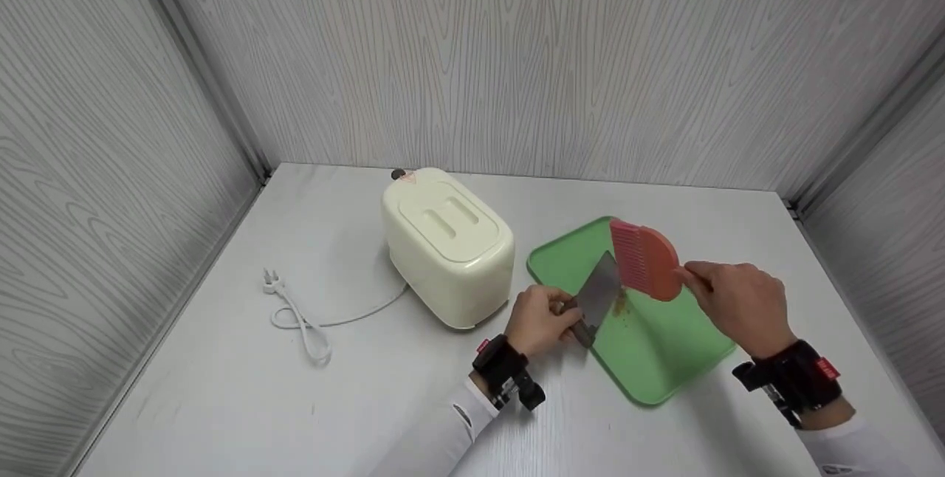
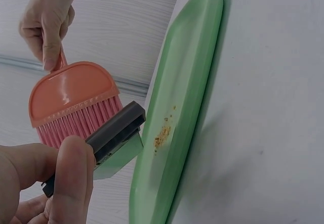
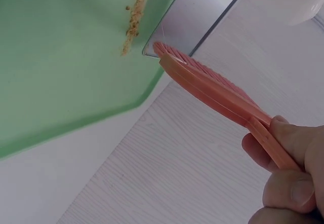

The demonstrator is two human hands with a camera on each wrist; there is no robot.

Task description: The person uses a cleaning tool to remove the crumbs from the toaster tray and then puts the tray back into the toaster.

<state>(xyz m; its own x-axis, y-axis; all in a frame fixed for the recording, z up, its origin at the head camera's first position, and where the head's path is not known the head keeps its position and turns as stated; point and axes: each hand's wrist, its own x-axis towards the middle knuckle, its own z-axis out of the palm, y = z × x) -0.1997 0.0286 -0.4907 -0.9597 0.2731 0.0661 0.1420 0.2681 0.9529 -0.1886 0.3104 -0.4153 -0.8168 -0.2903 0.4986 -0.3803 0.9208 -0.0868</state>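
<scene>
My left hand (image 1: pixel 540 318) pinches the dark end bar of a thin metal crumb tray (image 1: pixel 599 289), held tilted over the left side of a green tray (image 1: pixel 664 359). By its handle, my right hand (image 1: pixel 742 303) grips an orange hand brush (image 1: pixel 659 263) with pink bristles. In the right wrist view, the bristle tips meet the far end of the metal plate. Brown crumbs (image 3: pixel 134 16) lie in a small heap on the green tray, below the metal plate. The left wrist view shows the dark bar (image 2: pixel 119 127) between thumb and fingers.
A cream toaster (image 1: pixel 450 248) stands left of the green tray, close to my left hand. Its white cord (image 1: pixel 354 320) runs leftward to a plug (image 1: pixel 273 283) on the white table (image 1: pixel 221 403). Wood-grain panels (image 1: pixel 517 56) enclose the back and sides.
</scene>
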